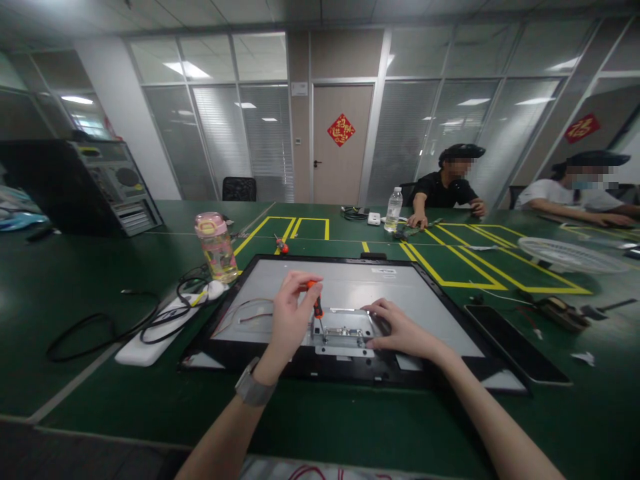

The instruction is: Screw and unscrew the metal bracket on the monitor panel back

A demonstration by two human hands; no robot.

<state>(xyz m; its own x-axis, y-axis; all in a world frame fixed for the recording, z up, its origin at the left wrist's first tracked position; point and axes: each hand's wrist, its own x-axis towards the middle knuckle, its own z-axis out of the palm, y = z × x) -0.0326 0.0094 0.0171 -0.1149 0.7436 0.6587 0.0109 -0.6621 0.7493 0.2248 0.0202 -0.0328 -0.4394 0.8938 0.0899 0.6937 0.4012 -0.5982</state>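
A metal bracket (pixel 344 333) is lying at four o'clock from the left hand (pixel 294 307) and nine o'clock from the right hand (pixel 395 328), resting on a flat panel (pixel 345 277). Thin wires (pixel 245 308) are trailing across the panel at nine o'clock from the left hand. On the tabletop (pixel 320 417), a pink-lidded bottle (pixel 217 250) is standing at ten o'clock from that hand, while a white power strip (pixel 155 333) is lying at nine. A black phone (pixel 517 345) is lying at three o'clock from the right hand, whose fingers are covering part of the bracket's right end. The left hand is clamping an orange-and-black screwdriver (pixel 317 303), its shaft pointing down at the bracket's left end. The right hand's thumb and fingers are spreading apart, touching the bracket.
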